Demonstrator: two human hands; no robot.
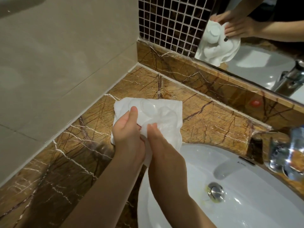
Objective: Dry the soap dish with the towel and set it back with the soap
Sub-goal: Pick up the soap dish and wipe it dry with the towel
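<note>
Your left hand and right hand both pinch the white towel wrapped around the clear soap dish, held above the marble counter just behind the sink rim; bare counter lies around it.

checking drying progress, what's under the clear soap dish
The white towel lies under the clear soap dish, with both hands gripping the bundle. The dish's underside and any soap are hidden.

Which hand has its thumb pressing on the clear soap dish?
The left hand. Its thumb lies on the soap dish; the right hand pinches the white towel lower down.
</note>
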